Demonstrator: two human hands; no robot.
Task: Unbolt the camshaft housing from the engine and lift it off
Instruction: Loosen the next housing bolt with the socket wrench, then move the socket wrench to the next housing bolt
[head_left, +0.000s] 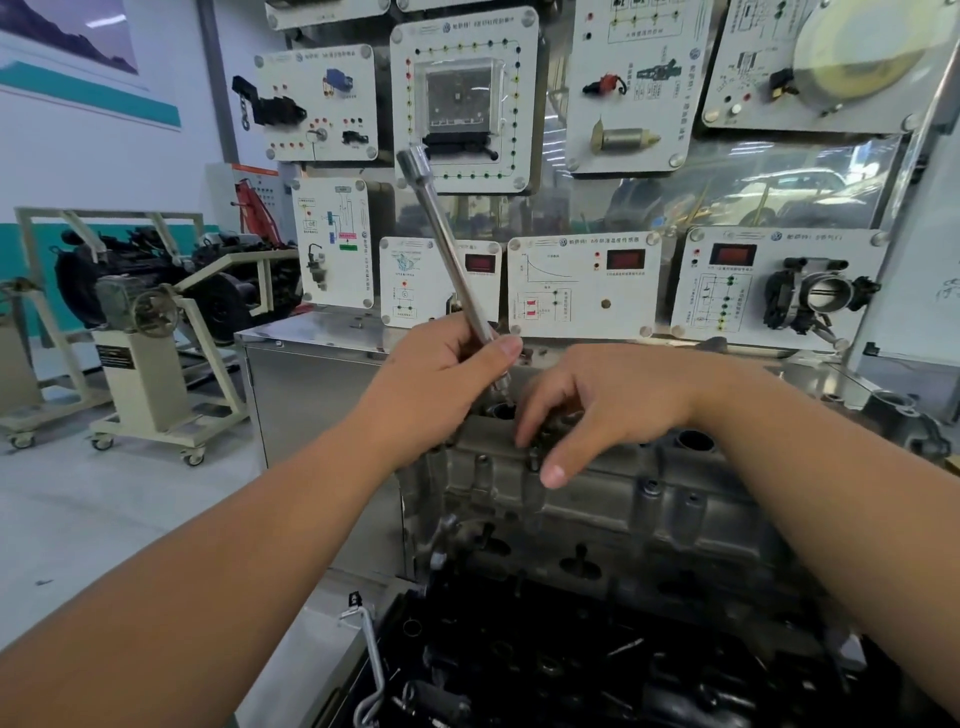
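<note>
Two hands in view, one tool, one engine.

Left hand (441, 369): fingers curled round the lower shaft of a long socket wrench (451, 260). The wrench stands tilted, socket end up and to the left, lower tip down at the top of the housing (597, 488), beside a round bore.

Right hand (608, 405): fingers spread and bent downward, tips resting on the top edge of the housing near the wrench tip; thumb points down over the housing's front face. Whether the fingers pinch a bolt, cannot tell; the hand hides that spot.

The housing is grey cast metal and sits on top of the engine (571, 649), in the middle of the frame. Bolt heads visible on its front face: at least three. One open round port shows at its upper right, by the right forearm.

Around: a bent metal rod (371, 660) lies at the engine's lower left. A steel cabinet (311, 374) stands behind the engine, and its top edge runs just behind the hands. Above it is a board of demonstration panels (467, 98); nine counted, some cut off by the frame. At far left a second engine on a wheeled stand (150, 338), well apart.

Obstruction: both forearms cross over the engine and the right one covers its right end. Open floor (130, 509) lies to the left of the cabinet.
</note>
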